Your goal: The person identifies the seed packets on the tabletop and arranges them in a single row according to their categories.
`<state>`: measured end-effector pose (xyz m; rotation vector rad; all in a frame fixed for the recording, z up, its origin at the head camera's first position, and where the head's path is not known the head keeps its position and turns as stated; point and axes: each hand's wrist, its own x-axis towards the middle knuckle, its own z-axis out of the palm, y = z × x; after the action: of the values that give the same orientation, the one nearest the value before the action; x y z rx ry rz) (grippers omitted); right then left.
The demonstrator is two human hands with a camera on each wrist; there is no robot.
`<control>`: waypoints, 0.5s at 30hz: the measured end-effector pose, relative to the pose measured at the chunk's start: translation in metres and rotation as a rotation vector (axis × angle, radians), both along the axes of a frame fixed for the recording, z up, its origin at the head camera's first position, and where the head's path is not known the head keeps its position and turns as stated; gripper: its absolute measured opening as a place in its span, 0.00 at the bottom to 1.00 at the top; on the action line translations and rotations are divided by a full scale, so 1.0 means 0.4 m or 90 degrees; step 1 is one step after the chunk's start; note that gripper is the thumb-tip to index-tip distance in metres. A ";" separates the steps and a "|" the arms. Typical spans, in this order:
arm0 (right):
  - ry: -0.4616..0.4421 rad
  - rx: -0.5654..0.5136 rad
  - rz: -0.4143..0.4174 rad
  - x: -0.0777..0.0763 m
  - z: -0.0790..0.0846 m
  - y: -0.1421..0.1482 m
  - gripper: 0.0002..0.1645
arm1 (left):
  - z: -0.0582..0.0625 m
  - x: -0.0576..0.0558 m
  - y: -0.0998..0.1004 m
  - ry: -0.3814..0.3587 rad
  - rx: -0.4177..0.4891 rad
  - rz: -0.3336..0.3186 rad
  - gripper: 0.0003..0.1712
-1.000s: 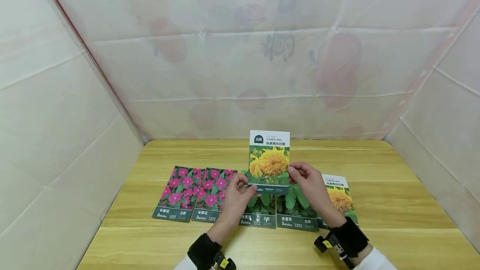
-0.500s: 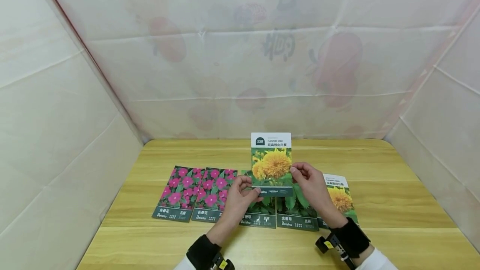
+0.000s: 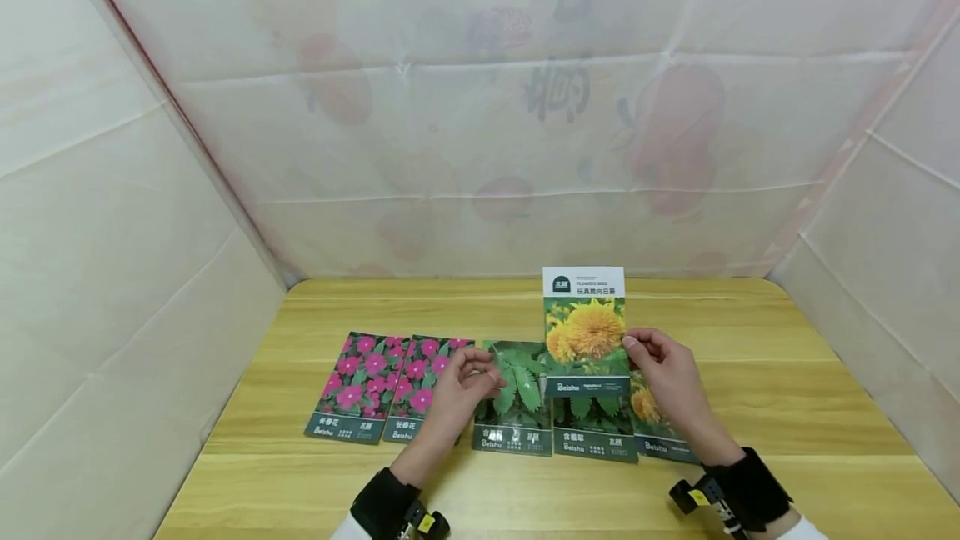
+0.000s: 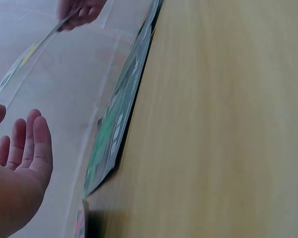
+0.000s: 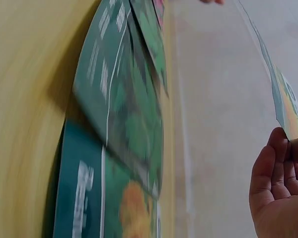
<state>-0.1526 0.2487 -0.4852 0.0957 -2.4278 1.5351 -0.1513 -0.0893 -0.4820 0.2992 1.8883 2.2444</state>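
A seed packet with yellow sunflowers (image 3: 588, 332) is held up above the row by my right hand (image 3: 667, 369), which pinches its right edge between thumb and fingers. My left hand (image 3: 461, 390) holds nothing; its fingers are loosely bent over the second pink-flower packet (image 3: 411, 419) and beside the first green-leaf packet (image 3: 517, 432). In the left wrist view the left hand (image 4: 22, 168) has its thumb apart from its fingers. Another green-leaf packet (image 3: 596, 440) lies under the raised one in the head view. A second sunflower packet (image 3: 663, 444) is partly hidden by the right hand.
At the left end of the row lies another pink-flower packet (image 3: 360, 386). All the lying packets rest on a wooden table (image 3: 787, 407). Pale fabric walls (image 3: 480, 140) stand behind the table and on both sides.
The left hand has let go of the raised sunflower packet and drawn slightly left. My right hand has carried that packet to the right, over the right part of the row.
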 end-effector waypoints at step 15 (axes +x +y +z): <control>-0.070 0.100 -0.097 0.086 0.118 0.136 0.25 | 0.005 -0.011 -0.062 0.027 -0.032 0.028 0.23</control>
<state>-0.1182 0.3030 -0.4378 -0.1438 -2.5709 1.3169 -0.1559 -0.1140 -0.4800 0.3028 1.9874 2.2316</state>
